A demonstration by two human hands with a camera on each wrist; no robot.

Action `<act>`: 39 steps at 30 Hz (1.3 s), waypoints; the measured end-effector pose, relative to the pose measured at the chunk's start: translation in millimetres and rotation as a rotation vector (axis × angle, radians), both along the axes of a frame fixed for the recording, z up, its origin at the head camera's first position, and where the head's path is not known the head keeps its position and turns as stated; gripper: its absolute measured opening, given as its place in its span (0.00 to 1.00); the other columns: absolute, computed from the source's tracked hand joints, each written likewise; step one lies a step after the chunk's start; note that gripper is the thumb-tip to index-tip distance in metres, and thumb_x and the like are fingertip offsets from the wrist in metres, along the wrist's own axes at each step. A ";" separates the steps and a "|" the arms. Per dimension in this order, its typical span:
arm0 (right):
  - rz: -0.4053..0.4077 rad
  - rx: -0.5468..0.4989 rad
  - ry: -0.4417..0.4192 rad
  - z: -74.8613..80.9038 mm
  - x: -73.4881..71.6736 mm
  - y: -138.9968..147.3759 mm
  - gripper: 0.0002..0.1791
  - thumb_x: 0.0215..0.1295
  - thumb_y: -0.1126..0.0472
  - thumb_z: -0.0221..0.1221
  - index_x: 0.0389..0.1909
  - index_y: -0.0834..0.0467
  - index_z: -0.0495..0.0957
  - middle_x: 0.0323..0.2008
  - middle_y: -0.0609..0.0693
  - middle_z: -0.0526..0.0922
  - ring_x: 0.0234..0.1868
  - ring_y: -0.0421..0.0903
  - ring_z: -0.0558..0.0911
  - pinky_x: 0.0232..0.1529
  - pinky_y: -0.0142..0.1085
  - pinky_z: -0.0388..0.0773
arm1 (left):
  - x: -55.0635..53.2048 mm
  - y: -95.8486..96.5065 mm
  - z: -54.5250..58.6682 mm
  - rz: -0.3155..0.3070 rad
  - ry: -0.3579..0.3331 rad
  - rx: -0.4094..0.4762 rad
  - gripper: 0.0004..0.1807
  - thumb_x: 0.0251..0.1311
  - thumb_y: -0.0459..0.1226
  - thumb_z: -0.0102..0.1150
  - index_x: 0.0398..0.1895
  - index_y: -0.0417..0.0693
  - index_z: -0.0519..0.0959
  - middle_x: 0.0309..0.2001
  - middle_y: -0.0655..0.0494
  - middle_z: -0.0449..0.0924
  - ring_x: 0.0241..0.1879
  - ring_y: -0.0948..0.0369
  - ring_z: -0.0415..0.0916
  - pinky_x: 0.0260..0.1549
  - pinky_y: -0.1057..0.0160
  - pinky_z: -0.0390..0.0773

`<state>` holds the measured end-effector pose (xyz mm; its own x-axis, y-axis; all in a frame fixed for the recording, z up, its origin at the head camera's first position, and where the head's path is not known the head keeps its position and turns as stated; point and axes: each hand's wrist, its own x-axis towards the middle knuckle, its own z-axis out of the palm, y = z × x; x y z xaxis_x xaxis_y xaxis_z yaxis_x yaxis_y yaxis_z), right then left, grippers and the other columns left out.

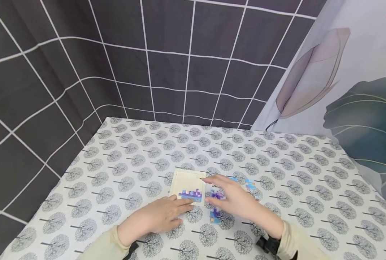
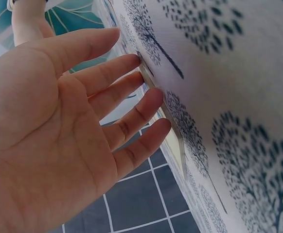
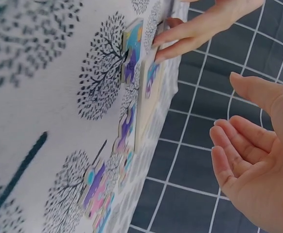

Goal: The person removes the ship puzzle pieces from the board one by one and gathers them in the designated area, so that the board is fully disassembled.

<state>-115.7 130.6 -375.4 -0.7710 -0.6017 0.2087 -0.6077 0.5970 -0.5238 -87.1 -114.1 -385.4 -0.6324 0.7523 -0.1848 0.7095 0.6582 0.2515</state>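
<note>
A cream puzzle tray (image 1: pixel 184 180) lies on the table, with joined purple and blue jigsaw pieces (image 1: pixel 191 195) along its near side. My left hand (image 1: pixel 160 215) rests at the tray's near left edge, its fingers extended and loosely spread. In the left wrist view the fingertips of that hand (image 2: pixel 68 111) meet the tray's edge (image 2: pixel 176 145). My right hand (image 1: pixel 236 198) hovers over the tray's right side and the loose pieces, holding nothing. Its fingers are relaxed and slightly bent in the right wrist view, thumb apart (image 3: pixel 258 150).
Several loose jigsaw pieces lie right of the tray, among them a blue and purple one (image 1: pixel 215 216) nearest me and a blue and orange one (image 1: pixel 250 184) farther right. A tree-patterned cloth (image 1: pixel 131 162) covers the table. Dark gridded curtain (image 1: pixel 167 68) hangs behind.
</note>
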 end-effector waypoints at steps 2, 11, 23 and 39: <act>0.019 0.004 -0.023 1.0 -2.6 -4.6 0.29 0.57 0.55 0.64 0.59 0.58 0.71 0.55 0.49 0.77 0.55 0.46 0.76 0.57 0.42 0.75 | -0.2 -1.1 -0.7 0.002 0.000 -0.007 0.27 0.63 0.44 0.52 0.66 0.54 0.66 0.68 0.59 0.61 0.58 0.58 0.68 0.59 0.57 0.71; 0.079 -0.015 -0.150 0.2 -16.3 -24.5 0.25 0.62 0.53 0.59 0.59 0.55 0.71 0.52 0.48 0.79 0.53 0.44 0.76 0.55 0.42 0.75 | 2.7 -7.9 1.5 0.023 0.014 -0.037 0.27 0.62 0.44 0.53 0.65 0.55 0.67 0.68 0.59 0.62 0.59 0.55 0.68 0.58 0.53 0.71; 0.122 0.073 -0.220 -3.5 -29.5 -55.8 0.20 0.65 0.58 0.55 0.58 0.58 0.72 0.52 0.50 0.79 0.53 0.43 0.77 0.55 0.38 0.75 | 4.6 0.0 1.0 -0.006 0.083 -0.013 0.26 0.60 0.44 0.55 0.63 0.51 0.70 0.67 0.57 0.63 0.58 0.56 0.69 0.55 0.55 0.74; 0.138 0.203 -0.315 -15.0 -39.5 -65.8 0.16 0.60 0.64 0.60 0.50 0.61 0.78 0.45 0.50 0.82 0.43 0.40 0.80 0.49 0.30 0.76 | 7.2 15.9 3.4 -0.039 0.126 -0.083 0.26 0.62 0.45 0.53 0.63 0.46 0.70 0.68 0.58 0.61 0.66 0.58 0.60 0.60 0.55 0.70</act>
<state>-155.2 64.8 -390.3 -0.6874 -0.7088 -0.1584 -0.5179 0.6313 -0.5772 -79.9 -98.1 -382.0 -0.6253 0.7621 -0.1680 0.7574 0.6445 0.1048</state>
